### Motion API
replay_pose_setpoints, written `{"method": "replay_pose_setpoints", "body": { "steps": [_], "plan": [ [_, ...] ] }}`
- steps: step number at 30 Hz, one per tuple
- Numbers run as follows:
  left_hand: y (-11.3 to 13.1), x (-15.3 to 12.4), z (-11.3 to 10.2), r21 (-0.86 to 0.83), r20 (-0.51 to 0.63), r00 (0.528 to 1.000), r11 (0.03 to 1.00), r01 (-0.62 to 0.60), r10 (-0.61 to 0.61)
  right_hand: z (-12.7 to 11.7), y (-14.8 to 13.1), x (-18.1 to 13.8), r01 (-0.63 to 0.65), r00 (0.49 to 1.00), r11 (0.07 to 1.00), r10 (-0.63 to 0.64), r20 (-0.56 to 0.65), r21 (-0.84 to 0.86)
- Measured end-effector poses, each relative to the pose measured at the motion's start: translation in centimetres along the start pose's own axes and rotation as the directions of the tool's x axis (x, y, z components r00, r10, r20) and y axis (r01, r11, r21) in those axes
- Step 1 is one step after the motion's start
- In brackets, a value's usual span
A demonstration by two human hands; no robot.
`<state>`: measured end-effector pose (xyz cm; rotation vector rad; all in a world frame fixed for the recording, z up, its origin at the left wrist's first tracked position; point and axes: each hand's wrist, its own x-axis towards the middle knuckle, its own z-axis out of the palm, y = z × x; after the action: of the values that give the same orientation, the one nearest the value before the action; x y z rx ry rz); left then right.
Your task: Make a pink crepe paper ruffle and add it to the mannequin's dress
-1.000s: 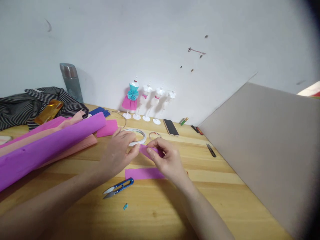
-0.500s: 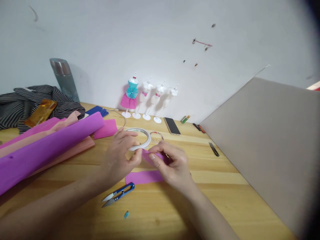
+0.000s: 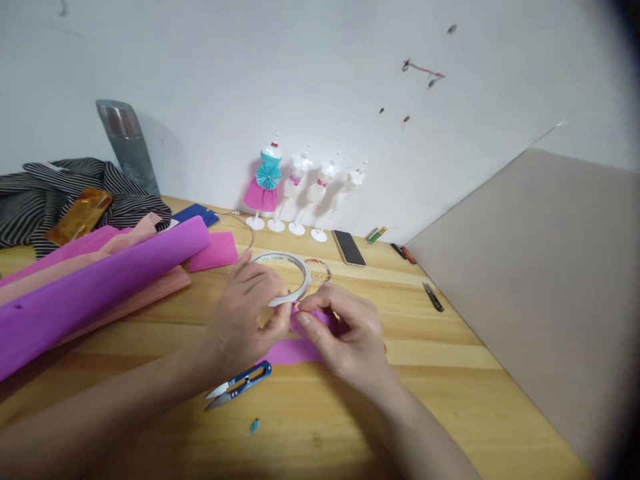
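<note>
My left hand is closed in a pinch, its thumb and fingertip at the end of a purple crepe paper strip. The other side of that strip is pinched between the thumb and fingers of my right hand, which hide part of it. Below, a flat purple paper piece lies on the table; whether it joins the held strip cannot be seen. Just behind my fingers lies a roll of white tape. Blue-handled thread snips rest in front of my left hand, blades pointing left.
Rolls of purple and peach crepe paper cover the left side. Behind stand several small white dress forms, one wearing a pink skirt. A phone, a bracelet and a black cutter lie on the wooden table.
The camera view has shifted slightly. My left hand has come a little nearer my right, and its fingers now cover more of the flat purple piece's left end. Both pinches stay closed.
</note>
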<state>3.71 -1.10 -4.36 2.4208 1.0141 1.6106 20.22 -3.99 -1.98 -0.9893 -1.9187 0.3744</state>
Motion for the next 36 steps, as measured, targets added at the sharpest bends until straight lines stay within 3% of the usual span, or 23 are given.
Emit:
{"method": "replay_pose_setpoints", "body": {
  "steps": [18, 27, 33, 36],
  "plan": [
    [0.4, 0.1, -0.5, -0.012, 0.064, 0.997, 0.999, -0.052, 0.052, -0.3, 0.3, -0.1, -0.004, 0.999, 0.992, -0.002, -0.046, -0.128],
    [0.1, 0.4, -1.5, 0.002, 0.242, 0.97, 0.999, -0.039, 0.037, -0.2, 0.5, 0.0, -0.021, 0.997, 0.984, 0.008, -0.071, -0.179],
    [0.1, 0.8, -1.4, -0.111, 0.29, 0.95, 0.981, 0.158, -0.12, 0.2, 0.7, 0.2, -0.058, 0.997, 0.995, 0.053, -0.053, -0.083],
    [-0.1, 0.9, -1.3, -0.195, 0.37, 0.889, 0.913, 0.359, -0.27, 0.2, 1.1, 0.3, -0.159, 0.987, 0.987, 0.159, -0.013, 0.021]
  ]
}}
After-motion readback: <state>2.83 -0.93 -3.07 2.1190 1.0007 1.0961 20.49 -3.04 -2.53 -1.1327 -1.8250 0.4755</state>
